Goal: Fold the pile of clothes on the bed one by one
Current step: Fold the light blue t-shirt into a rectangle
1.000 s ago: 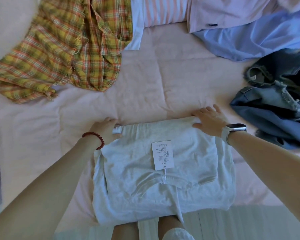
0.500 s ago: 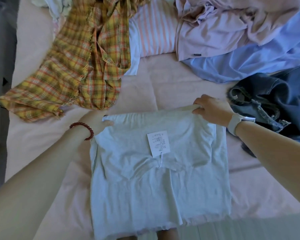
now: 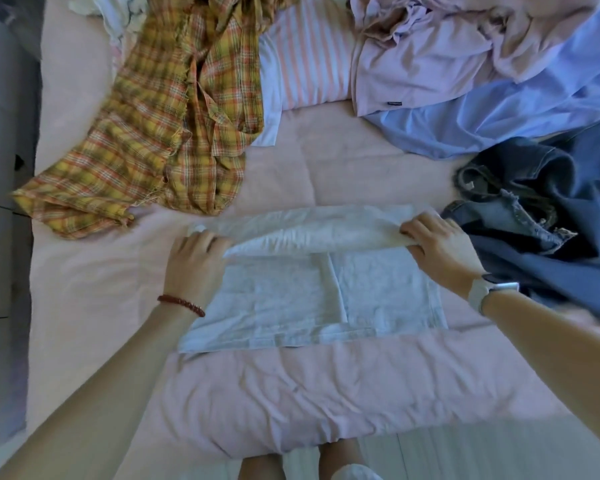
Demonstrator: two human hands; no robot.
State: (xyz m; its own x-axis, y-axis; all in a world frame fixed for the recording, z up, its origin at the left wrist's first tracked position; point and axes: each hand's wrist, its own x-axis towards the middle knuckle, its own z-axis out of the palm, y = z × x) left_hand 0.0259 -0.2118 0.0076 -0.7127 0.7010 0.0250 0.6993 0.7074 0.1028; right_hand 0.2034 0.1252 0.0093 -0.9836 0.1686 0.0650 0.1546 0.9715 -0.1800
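Observation:
A white T-shirt lies folded in the middle of the pink bed. Its far edge is lifted and doubled back toward me in a loose roll. My left hand, with a red bead bracelet, grips the left end of that lifted edge. My right hand, with a white watch, pinches the right end. The paper tag seen before is hidden under the fold.
A yellow plaid shirt sprawls at the far left. A pink striped garment, a lilac shirt and a light blue shirt lie at the back. Denim clothes are heaped close to my right hand.
Both hands have gripped the T-shirt's far edge and pulled it up and back toward me. The tag side is now folded under.

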